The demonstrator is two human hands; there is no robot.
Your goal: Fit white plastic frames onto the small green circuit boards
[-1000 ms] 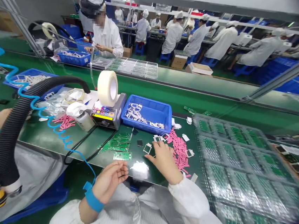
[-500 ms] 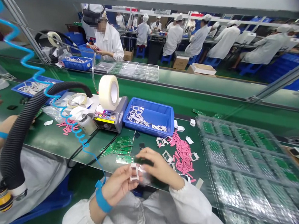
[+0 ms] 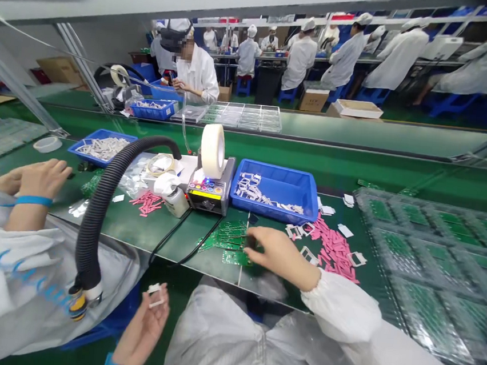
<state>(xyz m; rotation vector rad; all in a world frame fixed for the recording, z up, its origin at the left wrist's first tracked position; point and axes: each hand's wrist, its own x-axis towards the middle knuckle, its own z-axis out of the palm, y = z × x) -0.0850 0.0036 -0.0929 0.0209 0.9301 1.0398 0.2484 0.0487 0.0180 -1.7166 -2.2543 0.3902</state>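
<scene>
My left hand (image 3: 146, 325) is low, in front of the bench edge, palm up. Its fingers and thumb hold a small white plastic frame (image 3: 155, 296). My right hand (image 3: 282, 256) reaches over the bench beside the green circuit boards (image 3: 232, 236). Its thumb and fingers are bent toward each other with a dark patch between them; whether that is a small dark part or shadow I cannot make out. Right of this hand lie a pile of pink strips (image 3: 335, 250) and several loose white frames (image 3: 309, 255).
Behind the boards stand a blue bin (image 3: 274, 194) of white frames and a machine (image 3: 210, 193) carrying a tape roll (image 3: 212, 151). Clear trays (image 3: 397, 237) of boards fill the right. A black hose (image 3: 94, 208) arches at left, near a co-worker's hands (image 3: 43, 180).
My hands have parted: the left went down and left with the white frame, the right moved forward to the boards. The view has turned left. The co-worker's hands show more fully.
</scene>
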